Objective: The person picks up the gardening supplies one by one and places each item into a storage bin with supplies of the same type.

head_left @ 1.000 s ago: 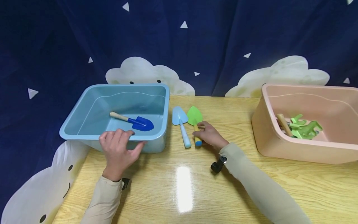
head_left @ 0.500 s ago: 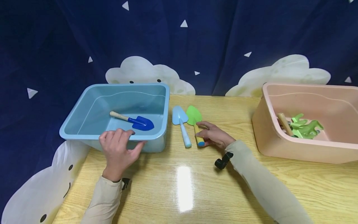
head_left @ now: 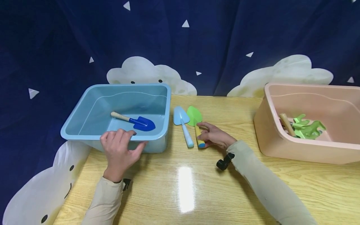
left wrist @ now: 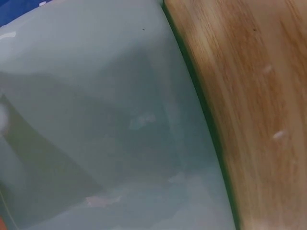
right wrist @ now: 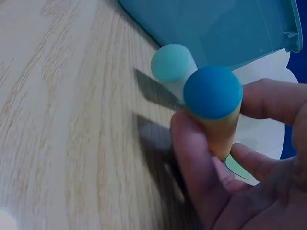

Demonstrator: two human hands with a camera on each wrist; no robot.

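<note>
My left hand [head_left: 118,151] holds the near rim of a blue plastic bin [head_left: 78,137], its fingers hooked over the edge and the thumb outside. Inside the bin lies a dark blue trowel [head_left: 142,124] with a wooden handle. On the table to the right, my right hand [head_left: 216,136] grips the yellow, blue-capped handle of a green trowel [head_left: 194,115]. The right wrist view shows fingers and thumb on both sides of that handle [right wrist: 221,132]. Just left of it lies a light blue trowel [head_left: 185,132]. The left wrist view shows only the bin's outer wall [left wrist: 120,120] and table.
A pink bin [head_left: 298,151] stands at the right, holding green hand tools [head_left: 309,129] and a wooden handle [head_left: 287,125]. Behind the wooden table [head_left: 157,193] hangs a dark blue curtain [head_left: 213,40] with clouds and white triangles.
My right hand has shifted slightly right and closed its fingers on the green trowel's handle, whose end has swung right. My left hand stays on the bin's rim.
</note>
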